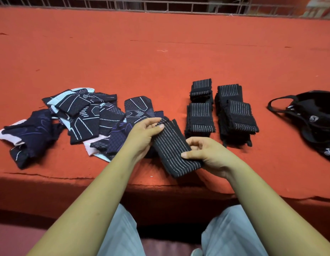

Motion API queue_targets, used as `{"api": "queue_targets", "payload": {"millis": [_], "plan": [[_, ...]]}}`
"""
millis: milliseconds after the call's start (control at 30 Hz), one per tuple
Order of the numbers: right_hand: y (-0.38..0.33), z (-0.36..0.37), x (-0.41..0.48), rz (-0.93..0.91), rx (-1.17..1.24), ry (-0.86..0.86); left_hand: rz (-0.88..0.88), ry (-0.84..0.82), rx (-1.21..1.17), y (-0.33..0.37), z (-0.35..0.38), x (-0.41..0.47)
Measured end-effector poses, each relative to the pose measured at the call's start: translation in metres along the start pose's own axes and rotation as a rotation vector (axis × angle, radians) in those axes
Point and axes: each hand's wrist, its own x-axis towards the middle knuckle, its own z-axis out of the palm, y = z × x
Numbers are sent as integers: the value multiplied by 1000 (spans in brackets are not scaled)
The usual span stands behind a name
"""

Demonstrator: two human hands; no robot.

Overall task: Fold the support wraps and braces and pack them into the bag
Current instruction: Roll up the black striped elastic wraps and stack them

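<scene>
Black striped wrap [174, 148] is being folded at the table's [160, 52] near edge — left hand [144, 133] pinching its far end, right hand [206, 154] gripping its near end. Folded wraps [221, 115] are sitting stacked alongside; braces [77, 119] are lying loose leftward — bag [311, 119] at right edge, seemingly awaiting packing.

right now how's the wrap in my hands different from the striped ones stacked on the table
The held wrap is gripped at its ends by the left hand and right hand, slanted; the stacked wraps lie in piles on the red table. The held wrap shows stripes only; the stacked wraps show a black band across. Both are black with pale stripes.
</scene>
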Motion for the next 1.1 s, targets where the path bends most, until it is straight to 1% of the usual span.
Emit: {"api": "queue_targets", "payload": {"millis": [67,100,167,200,233,300,333,400,500,567,600,633,667,733,767,833,867,933,1000,1033,1100], "plan": [[-3,-1,-4,63,6,-18,9,54,-18,1,0,4],[-5,-2,-6,75,0,7,9,71,-41,1,0,6],[-10,-7,-6,29,18,131,6,95,-70,-1,-3,9],[-13,-11,-5,-27,59,206,14,100,-37,-2,-5,9],[-16,-14,-4,-92,114,274,36,99,63,-4,-6,8],[-25,-16,-4,-192,169,345,101,75,386,-9,-7,5],[-29,-16,-5,-213,154,351,126,73,511,-11,-6,4],[-36,-16,-7,-206,90,335,160,132,658,-14,-7,9],[-41,-19,-10,-172,-2,359,183,262,732,-12,-9,17],[-37,-22,-14,-121,-62,380,175,359,687,-11,-14,20],[-33,-23,-15,-78,-123,376,174,378,667,-9,-16,20],[-29,-23,-16,-35,-218,367,184,353,642,-7,-16,18],[-23,-25,-17,-3,-351,355,206,291,592,-4,-15,16],[-20,-25,-17,4,-603,338,240,97,442,4,-9,8],[-21,-24,-17,-29,-684,343,254,-19,393,10,-5,4],[-33,-17,-16,-158,-710,365,279,-218,359,21,7,-6],[-40,-12,-16,-218,-692,357,290,-284,354,25,12,-9],[-54,-3,-14,-289,-660,292,313,-346,344,31,18,-11],[-64,7,-12,-324,-622,237,340,-312,301,35,22,-9],[-67,10,-11,-346,-588,240,345,-283,240,36,24,-9],[-73,14,-8,-381,-498,276,278,-287,-11,34,28,-10]]}}
